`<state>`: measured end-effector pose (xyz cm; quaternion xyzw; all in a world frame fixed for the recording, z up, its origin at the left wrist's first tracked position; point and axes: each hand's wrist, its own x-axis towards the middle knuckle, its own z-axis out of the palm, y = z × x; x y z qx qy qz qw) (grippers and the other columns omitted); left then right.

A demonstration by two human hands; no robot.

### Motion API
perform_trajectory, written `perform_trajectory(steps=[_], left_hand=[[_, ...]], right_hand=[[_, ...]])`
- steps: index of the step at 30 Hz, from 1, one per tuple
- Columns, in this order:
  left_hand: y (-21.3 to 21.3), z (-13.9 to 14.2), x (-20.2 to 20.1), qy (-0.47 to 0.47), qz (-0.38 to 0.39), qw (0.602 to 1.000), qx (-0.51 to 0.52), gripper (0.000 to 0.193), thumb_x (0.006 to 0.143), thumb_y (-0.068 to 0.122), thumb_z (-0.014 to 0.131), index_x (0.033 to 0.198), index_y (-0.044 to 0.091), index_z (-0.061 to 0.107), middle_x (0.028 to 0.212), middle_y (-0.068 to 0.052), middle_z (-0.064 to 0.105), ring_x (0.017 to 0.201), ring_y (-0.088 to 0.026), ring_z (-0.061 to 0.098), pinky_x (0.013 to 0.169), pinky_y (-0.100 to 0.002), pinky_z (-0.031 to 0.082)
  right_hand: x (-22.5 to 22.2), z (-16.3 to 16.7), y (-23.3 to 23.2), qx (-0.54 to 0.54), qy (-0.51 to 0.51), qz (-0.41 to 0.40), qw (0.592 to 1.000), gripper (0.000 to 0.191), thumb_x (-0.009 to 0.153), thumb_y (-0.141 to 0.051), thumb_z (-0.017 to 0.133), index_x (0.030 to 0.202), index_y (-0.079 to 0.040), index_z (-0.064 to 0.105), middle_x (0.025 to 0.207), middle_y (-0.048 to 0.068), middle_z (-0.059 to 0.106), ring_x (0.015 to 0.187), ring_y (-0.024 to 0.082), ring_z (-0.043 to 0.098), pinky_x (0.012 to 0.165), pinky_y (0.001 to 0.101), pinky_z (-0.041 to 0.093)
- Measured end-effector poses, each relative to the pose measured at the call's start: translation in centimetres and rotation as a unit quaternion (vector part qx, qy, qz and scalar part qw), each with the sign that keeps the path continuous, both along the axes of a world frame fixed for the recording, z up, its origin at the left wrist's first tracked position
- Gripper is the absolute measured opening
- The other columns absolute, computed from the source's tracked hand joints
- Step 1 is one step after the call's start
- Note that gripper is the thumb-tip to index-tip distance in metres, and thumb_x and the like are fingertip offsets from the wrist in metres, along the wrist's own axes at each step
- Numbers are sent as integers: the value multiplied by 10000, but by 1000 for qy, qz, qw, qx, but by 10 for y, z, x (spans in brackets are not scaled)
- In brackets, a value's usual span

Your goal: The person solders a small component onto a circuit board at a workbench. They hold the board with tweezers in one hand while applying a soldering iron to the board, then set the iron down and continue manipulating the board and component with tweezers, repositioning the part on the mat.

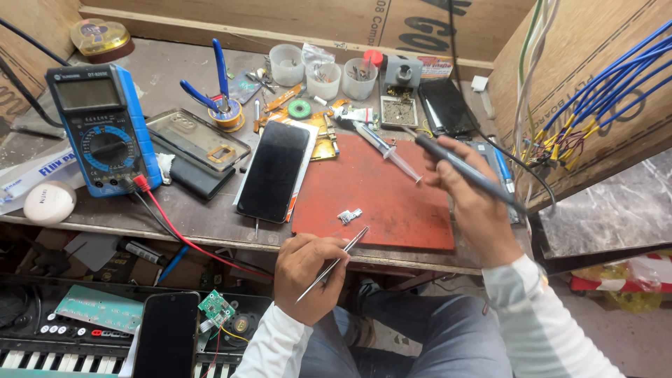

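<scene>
Your left hand (308, 276) holds thin metal tweezers (334, 262) in a closed pinch, tips pointing up toward the small metal part (349, 215) but not touching it. That part lies on the red mat (392, 203) near the table's front edge, just right of the black phone (274, 171) lying face up. Your right hand (469, 203) has its grip clamped around a dark soldering iron (465, 168), held above the mat's right side with the tip aimed toward the back of the table; its cord trails off to the right. A syringe (388, 150) rests on the mat's back edge.

The part looks tiny, light and stiff, so it will likely skid on the mat at the least nudge and may spring out of the tweezers if pinched hard. Take it across its flat sides, not at a corner. A blue multimeter (105, 129) stands at the left edge, and 3 small cups (323, 77) sit along the back.
</scene>
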<state>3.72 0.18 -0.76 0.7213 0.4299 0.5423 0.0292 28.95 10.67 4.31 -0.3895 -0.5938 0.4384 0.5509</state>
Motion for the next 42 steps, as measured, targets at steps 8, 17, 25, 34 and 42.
perform_trajectory(steps=[8, 17, 25, 34, 42], left_hand=[[9, -7, 4, -7, 1, 1000, 0, 214, 763, 30, 776, 898, 127, 641, 972, 3, 765, 878, -220, 694, 817, -386, 489], [17, -13, 8, -8, 0, 1000, -5, 194, 771, 37, 769, 888, 122, 639, 971, -2, 774, 870, -224, 697, 812, -388, 486], [22, -17, 8, -12, 2, 1000, -3, 198, 779, 44, 784, 884, 121, 635, 972, -18, 774, 876, -228, 700, 817, -388, 490], [25, -16, 7, -9, 2, 1000, -2, 203, 768, 37, 784, 886, 120, 640, 966, -22, 773, 861, -234, 693, 816, -389, 492], [24, -15, 6, -9, 4, 1000, 0, 203, 769, 31, 777, 887, 125, 641, 965, -5, 770, 864, -229, 695, 821, -388, 494]], right_hand=[[-7, 5, 114, 129, -105, -20, 986, 329, 1081, -126, 569, 1377, 15, 542, 1159, 90, 700, 1025, 125, 676, 841, 270, 601], [-12, -1, 187, 247, -311, -167, 903, 230, 1033, -168, 677, 1172, 16, 673, 1011, 209, 727, 945, 348, 706, 844, 421, 539], [-21, -2, 217, 193, -325, -152, 913, 231, 1035, -192, 620, 1138, 11, 663, 994, 202, 731, 942, 360, 706, 858, 432, 524], [-24, -7, 218, -137, -279, -40, 949, 345, 1036, -307, 606, 1105, 14, 713, 934, 39, 709, 818, 127, 635, 723, 310, 494], [-22, 0, 126, -181, 41, 64, 981, 339, 946, -156, 645, 1275, -130, 565, 884, 7, 672, 719, 68, 556, 642, 222, 461]])
